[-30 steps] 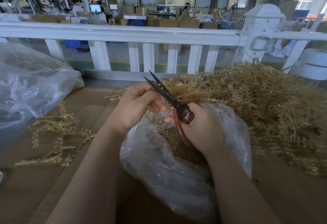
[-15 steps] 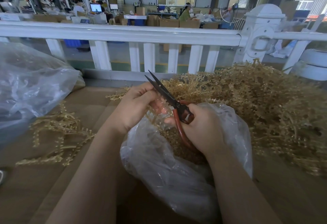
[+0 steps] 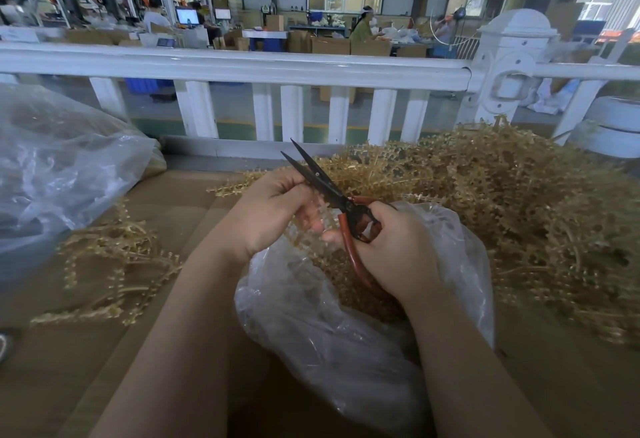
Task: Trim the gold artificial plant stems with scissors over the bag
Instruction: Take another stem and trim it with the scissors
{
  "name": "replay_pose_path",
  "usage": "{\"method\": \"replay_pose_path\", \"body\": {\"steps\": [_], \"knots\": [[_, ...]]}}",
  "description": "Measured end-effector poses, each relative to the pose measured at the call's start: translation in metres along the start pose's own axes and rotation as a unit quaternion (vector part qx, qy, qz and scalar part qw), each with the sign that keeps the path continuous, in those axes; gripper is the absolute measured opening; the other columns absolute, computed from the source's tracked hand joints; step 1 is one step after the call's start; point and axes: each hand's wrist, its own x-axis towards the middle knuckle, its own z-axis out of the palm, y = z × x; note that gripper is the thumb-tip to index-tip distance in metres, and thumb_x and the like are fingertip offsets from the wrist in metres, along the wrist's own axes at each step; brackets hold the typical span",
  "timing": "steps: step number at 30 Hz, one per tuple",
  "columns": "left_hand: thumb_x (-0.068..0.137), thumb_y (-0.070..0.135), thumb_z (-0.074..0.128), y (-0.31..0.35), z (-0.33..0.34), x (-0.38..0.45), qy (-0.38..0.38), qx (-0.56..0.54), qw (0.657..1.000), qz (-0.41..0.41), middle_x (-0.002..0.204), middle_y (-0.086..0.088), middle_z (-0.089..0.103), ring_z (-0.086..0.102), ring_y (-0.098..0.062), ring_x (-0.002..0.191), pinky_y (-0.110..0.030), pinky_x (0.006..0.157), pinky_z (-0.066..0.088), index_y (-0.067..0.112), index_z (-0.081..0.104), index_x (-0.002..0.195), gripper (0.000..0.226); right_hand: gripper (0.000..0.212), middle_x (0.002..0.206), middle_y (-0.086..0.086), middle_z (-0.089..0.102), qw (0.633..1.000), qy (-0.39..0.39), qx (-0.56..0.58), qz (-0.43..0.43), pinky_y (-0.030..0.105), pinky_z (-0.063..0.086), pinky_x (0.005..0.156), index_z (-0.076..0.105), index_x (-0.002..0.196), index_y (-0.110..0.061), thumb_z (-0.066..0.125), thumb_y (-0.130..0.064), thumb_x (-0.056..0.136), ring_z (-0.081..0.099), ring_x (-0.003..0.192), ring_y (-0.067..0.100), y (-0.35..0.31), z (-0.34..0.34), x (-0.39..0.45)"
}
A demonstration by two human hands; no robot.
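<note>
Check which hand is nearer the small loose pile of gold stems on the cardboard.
Left. The left hand sits just right of the small loose pile; the right hand, gripping the scissors, is farther right over the bag.

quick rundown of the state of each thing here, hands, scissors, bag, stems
left hand: fingers curled round a gold stem, held over the bag
right hand: grips the red handles
scissors: blades slightly apart, tips pointing up and away
clear plastic bag: mouth open under the hands, gold pieces inside
big pile of gold stems: heaped at right
small pile of stems: loose at left
</note>
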Motion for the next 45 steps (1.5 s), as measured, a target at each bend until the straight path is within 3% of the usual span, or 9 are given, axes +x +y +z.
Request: {"method": "replay_pose_path", "body": {"steps": [6, 11, 17, 21, 25, 29, 36, 39, 45], "knots": [[0.096, 0.008, 0.045, 0.002, -0.001, -0.002, 0.015, -0.010, 1.000, -0.004, 0.064, -0.013, 0.067, 0.067, -0.028, 0.064, -0.036, 0.066, 0.052, -0.004, 0.066, 0.098, 0.024, 0.041, 0.066, -0.018, 0.061, 0.999, -0.022, 0.012, 0.022, 0.010, 0.045, 0.062, 0.063, 0.076, -0.029, 0.075, -0.068, 0.072, 0.059, 0.065, -0.002, -0.001, 0.000, 0.000], [0.101, 0.007, 0.049, 0.001, 0.000, -0.002, 0.027, -0.011, 0.999, -0.024, 0.059, -0.009, 0.063, 0.064, -0.022, 0.059, -0.039, 0.068, 0.050, 0.003, 0.062, 0.079, 0.026, 0.050, 0.069, -0.017, 0.068, 0.974, -0.065, 0.166, 0.138, 0.013, 0.048, 0.059, 0.071, 0.080, -0.025, 0.072, -0.072, 0.061, 0.065, 0.067, -0.001, -0.006, -0.003, 0.004], [0.104, 0.015, 0.048, 0.007, 0.007, 0.000, 0.030, -0.022, 0.999, -0.032, 0.069, -0.013, 0.072, 0.065, -0.026, 0.068, -0.031, 0.070, 0.052, 0.009, 0.065, 0.083, 0.027, 0.013, 0.072, -0.011, 0.074, 0.947, -0.105, 0.252, 0.170, 0.007, 0.046, 0.056, 0.076, 0.083, -0.022, 0.083, -0.033, 0.081, 0.069, 0.064, 0.001, -0.009, -0.003, 0.007], [0.099, 0.019, 0.057, 0.007, 0.011, 0.000, 0.044, -0.084, 0.994, -0.046, 0.076, -0.002, 0.074, 0.069, -0.014, 0.075, -0.020, 0.071, 0.053, 0.001, 0.068, 0.100, 0.021, 0.009, 0.073, -0.003, 0.075, 0.925, -0.084, 0.301, 0.218, 0.014, 0.051, 0.056, 0.073, 0.080, -0.022, 0.079, -0.024, 0.087, 0.068, 0.059, 0.008, -0.006, -0.002, 0.010], [0.071, 0.039, 0.077, 0.009, 0.011, 0.000, 0.086, -0.146, 0.982, -0.084, 0.118, 0.002, 0.068, 0.068, -0.013, 0.106, -0.028, 0.090, 0.053, 0.020, 0.057, 0.128, 0.063, 0.013, 0.055, -0.008, 0.061, 0.879, -0.042, 0.415, 0.230, 0.009, 0.039, 0.042, 0.068, 0.080, -0.014, 0.074, -0.018, 0.090, 0.053, 0.042, -0.001, 0.000, -0.005, 0.010], [0.053, 0.043, 0.082, 0.007, 0.010, 0.001, 0.115, -0.264, 0.938, -0.191, 0.129, -0.009, 0.062, 0.064, -0.022, 0.114, -0.033, 0.089, 0.053, 0.007, 0.049, 0.137, 0.097, 0.017, 0.049, -0.011, 0.051, 0.840, -0.007, 0.510, 0.186, 0.011, 0.038, 0.042, 0.062, 0.080, -0.010, 0.067, -0.013, 0.095, 0.046, 0.040, 0.000, 0.003, -0.009, 0.008], [0.050, 0.072, 0.070, 0.009, 0.029, -0.004, -0.135, -0.088, 0.945, -0.286, 0.098, 0.005, 0.077, 0.072, -0.013, 0.092, -0.031, 0.081, 0.047, 0.021, 0.073, 0.107, 0.077, 0.022, 0.053, -0.001, 0.031, 0.825, 0.013, 0.534, 0.182, 0.022, 0.022, 0.039, 0.062, 0.072, -0.024, 0.071, -0.022, 0.092, 0.027, 0.041, 0.009, 0.009, -0.008, 0.011], [0.053, 0.062, 0.076, 0.013, 0.037, -0.003, -0.105, -0.126, 0.953, -0.253, 0.096, 0.006, 0.076, 0.068, -0.007, 0.084, -0.027, 0.075, 0.044, 0.025, 0.073, 0.110, 0.068, 0.016, 0.053, -0.002, 0.035, 0.827, 0.014, 0.531, 0.183, 0.021, 0.025, 0.040, 0.063, 0.077, -0.021, 0.072, -0.024, 0.090, 0.030, 0.041, 0.009, 0.009, -0.006, 0.011], [0.057, 0.017, 0.080, 0.011, 0.034, 0.002, -0.003, -0.325, 0.928, -0.185, 0.081, -0.003, 0.073, 0.068, -0.014, 0.076, -0.026, 0.074, 0.054, 0.016, 0.068, 0.080, 0.026, 0.015, 0.050, -0.004, 0.041, 0.841, 0.019, 0.509, 0.180, 0.034, 0.018, 0.044, 0.068, 0.078, -0.020, 0.077, -0.031, 0.084, 0.030, 0.041, 0.012, 0.010, -0.003, 0.010]]}}
